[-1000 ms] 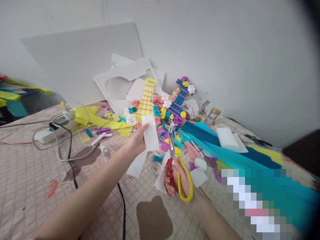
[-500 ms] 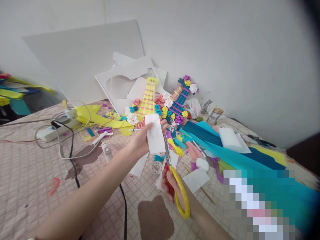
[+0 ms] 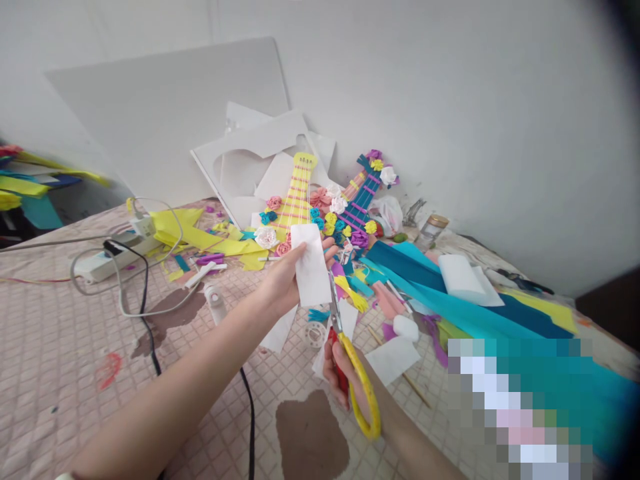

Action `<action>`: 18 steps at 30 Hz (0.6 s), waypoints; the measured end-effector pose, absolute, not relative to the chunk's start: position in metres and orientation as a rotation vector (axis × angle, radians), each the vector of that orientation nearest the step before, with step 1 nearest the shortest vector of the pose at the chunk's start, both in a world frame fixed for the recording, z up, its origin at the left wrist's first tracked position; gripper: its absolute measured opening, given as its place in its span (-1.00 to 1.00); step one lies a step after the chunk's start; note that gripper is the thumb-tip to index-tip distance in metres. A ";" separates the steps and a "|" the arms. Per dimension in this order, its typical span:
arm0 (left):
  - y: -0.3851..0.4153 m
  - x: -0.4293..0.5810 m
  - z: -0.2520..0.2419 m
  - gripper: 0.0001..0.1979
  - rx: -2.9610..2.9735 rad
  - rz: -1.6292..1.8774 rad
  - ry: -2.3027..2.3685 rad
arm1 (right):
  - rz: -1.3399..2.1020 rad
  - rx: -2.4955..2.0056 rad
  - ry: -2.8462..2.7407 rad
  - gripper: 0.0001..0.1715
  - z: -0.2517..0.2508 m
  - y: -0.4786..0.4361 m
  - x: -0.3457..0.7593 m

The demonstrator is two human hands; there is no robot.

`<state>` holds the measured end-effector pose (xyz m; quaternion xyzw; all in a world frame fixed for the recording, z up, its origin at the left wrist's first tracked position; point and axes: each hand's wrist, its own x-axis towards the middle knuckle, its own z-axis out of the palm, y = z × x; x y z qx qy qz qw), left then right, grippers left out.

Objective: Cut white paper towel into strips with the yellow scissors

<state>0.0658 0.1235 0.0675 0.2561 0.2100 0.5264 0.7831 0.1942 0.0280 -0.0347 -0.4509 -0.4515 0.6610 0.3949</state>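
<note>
A white paper strip is pinched in my left hand, the thumb lying over its front and the fingers behind it. My right hand is closed round the handles of scissors, one handle yellow and the other red. Their blades point up and away from me, close beside the strip's right edge; whether they touch the paper I cannot tell. Behind the hands stand a yellow paper guitar and a blue paper guitar, both trimmed with paper flowers.
A power strip and cables lie at left, with a glue gun nearer. Blue crepe paper, a white paper roll and a glass jar are at right. A tape roll sits below the strip.
Almost nothing differs. The white strip is tilted slightly more, and the fingers of my left hand have shifted a little behind it. The scissors keep their place beside the paper.
</note>
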 end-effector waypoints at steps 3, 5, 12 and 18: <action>0.124 0.066 0.068 -0.57 0.567 1.140 0.459 | 1.679 -1.126 -1.142 -0.41 -0.036 0.028 0.194; 0.124 0.066 0.068 -0.58 0.572 1.143 0.463 | 1.684 -1.124 -1.134 -0.43 -0.036 0.028 0.194; 0.125 0.065 0.067 -0.57 0.569 1.147 0.456 | 1.697 -1.166 -1.116 -0.42 -0.035 0.029 0.194; 0.128 0.064 0.064 -0.57 0.578 1.148 0.430 | 1.726 -1.163 -1.105 -0.42 -0.037 0.030 0.196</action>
